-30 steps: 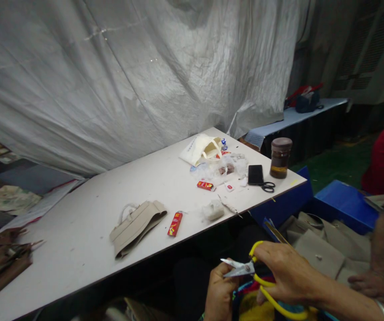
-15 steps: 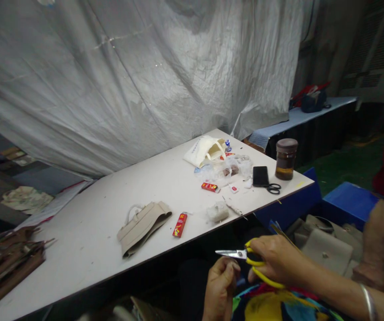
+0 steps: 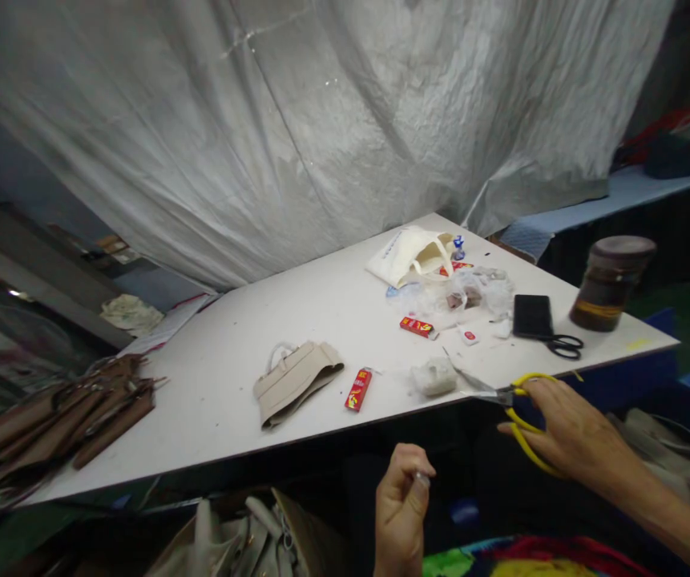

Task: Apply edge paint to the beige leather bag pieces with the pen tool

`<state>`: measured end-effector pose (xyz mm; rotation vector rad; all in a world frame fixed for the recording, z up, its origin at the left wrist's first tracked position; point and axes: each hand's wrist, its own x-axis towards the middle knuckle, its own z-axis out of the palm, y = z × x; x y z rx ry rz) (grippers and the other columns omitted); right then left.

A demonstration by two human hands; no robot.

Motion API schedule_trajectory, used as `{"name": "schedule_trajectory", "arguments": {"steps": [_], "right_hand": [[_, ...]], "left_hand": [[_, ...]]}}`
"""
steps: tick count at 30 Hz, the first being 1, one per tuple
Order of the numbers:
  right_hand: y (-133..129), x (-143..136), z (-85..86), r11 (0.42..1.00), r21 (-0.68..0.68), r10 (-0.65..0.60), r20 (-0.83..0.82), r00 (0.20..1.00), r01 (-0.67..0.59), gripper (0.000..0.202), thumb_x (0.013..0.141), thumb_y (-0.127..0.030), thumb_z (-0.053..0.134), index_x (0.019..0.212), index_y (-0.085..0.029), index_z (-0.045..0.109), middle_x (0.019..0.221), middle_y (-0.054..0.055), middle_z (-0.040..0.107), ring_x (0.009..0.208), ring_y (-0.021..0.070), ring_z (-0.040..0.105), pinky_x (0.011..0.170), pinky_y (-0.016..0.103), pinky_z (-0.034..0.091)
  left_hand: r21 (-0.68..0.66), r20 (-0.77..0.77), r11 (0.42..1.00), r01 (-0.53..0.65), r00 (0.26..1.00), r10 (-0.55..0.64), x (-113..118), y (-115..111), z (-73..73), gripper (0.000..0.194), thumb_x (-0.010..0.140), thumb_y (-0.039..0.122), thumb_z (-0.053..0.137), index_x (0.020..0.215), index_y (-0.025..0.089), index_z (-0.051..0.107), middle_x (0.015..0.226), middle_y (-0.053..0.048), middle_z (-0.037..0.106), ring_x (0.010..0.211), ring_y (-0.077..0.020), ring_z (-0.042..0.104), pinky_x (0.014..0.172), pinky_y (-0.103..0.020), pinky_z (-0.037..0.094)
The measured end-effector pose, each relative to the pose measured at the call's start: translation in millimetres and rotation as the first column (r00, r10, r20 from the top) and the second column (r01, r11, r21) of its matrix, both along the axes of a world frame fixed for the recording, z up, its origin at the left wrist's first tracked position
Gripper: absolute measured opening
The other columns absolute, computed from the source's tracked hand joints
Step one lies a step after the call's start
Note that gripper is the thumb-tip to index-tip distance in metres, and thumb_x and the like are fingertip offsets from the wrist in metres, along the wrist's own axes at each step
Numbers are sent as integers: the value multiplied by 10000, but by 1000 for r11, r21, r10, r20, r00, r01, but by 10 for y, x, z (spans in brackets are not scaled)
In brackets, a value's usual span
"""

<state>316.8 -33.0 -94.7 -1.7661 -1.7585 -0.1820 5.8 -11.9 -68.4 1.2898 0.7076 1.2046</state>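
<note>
Right of your two hands: your right hand is curled through the loops of the yellow-handled scissors, out past the front edge of the bench. Blades point left and look nearly closed; tips overlap the edge line in view, can't tell if they touch. Your left hand is a loose fist, thumb against curled fingers, off the edge too; can't tell what, if anything, it pinches. Dark gap between the two hands.

Near the lip: white wrapped bundle, closest to the blades; red box left of it; then beige bag piece, lower corner near the edge. Black scissors sit at the phone's lower corner. Jar is by the right end. Widest room on top: between beige piece and brown stack. Silver sheet bounds the back.
</note>
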Motion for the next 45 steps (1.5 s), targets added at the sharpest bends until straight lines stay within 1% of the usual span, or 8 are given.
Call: {"name": "schedule_trajectory", "arguments": {"steps": [7, 10, 18, 24, 27, 32, 40, 45], "right_hand": [[178, 446, -222, 966, -215, -165, -83, 983, 144, 501, 800, -471, 781, 1146, -157, 599, 1039, 140, 697, 923, 302, 678, 874, 436, 564], [331, 537, -255, 943, -265, -218, -38, 975, 200, 490, 776, -469, 800, 1108, -157, 618, 1046, 153, 702, 961, 329, 678, 884, 451, 558], [743, 700, -180, 923, -375, -75, 45, 996, 87, 419, 813, -438, 755, 1081, -137, 644, 1069, 162, 673, 1025, 337, 646, 914, 425, 515], [894, 845, -207, 903, -422, -69, 49, 996, 84, 390, 836, -390, 699, 1120, -124, 675, 1086, 171, 685, 1029, 329, 649, 912, 409, 508], [947, 868, -200, 902, -427, -55, 41, 998, 68, 358, 822, -378, 697, 1078, -128, 686, 1077, 165, 695, 1038, 331, 646, 919, 400, 501], [963, 870, -155, 911, -406, -62, 29, 998, 68, 369, 813, -392, 703, 1084, -145, 667, 1090, 158, 687, 1054, 329, 640, 933, 404, 501], [722, 766, -100, 973, -209, -106, -25, 994, 99, 739, 721, -565, 789, 1279, -160, 524, 1221, 187, 614, 1128, 393, 589, 981, 500, 496], [613, 596, -94, 983, -139, -137, -94, 986, 123, 917, 698, -587, 793, 1397, -128, 418, 1330, 243, 555, 1237, 440, 555, 1061, 543, 460]], "left_hand": [[-219, 73, 964, -152, 982, 172, 85, 264, -166, 391, 781, 512, 865, 1023, 223, 760, 842, -48, 646, 839, -205, 571, 824, -284, 455], [-276, 73, 947, -162, 979, 189, 170, 382, -177, 388, 758, 516, 882, 955, 219, 730, 822, -39, 650, 794, -186, 557, 762, -258, 443], [-289, 7, 940, -181, 982, 191, 377, 585, -177, 338, 703, 478, 920, 864, 223, 769, 977, -57, 669, 940, -239, 626, 923, -310, 497], [-307, -47, 949, -75, 997, 63, 368, 719, -313, 344, 738, 491, 894, 895, 203, 792, 953, -85, 685, 940, -273, 660, 927, -363, 532], [-323, -44, 945, -54, 998, 42, 423, 731, -311, 354, 729, 501, 897, 877, 196, 794, 928, -89, 682, 909, -273, 662, 912, -378, 543], [-348, -13, 926, -145, 989, 149, 586, 656, -267, 389, 673, 527, 923, 845, 207, 785, 908, -72, 668, 882, -256, 645, 877, -350, 544], [-342, -56, 938, -60, 998, 43, 608, 610, -115, 332, 759, 473, 883, 882, 186, 771, 930, -76, 651, 805, -193, 574, 718, -260, 479], [-342, -100, 933, -115, 991, 85, 587, 599, -76, 283, 798, 427, 862, 919, 186, 776, 946, -57, 657, 786, -163, 535, 723, -249, 458]]}}
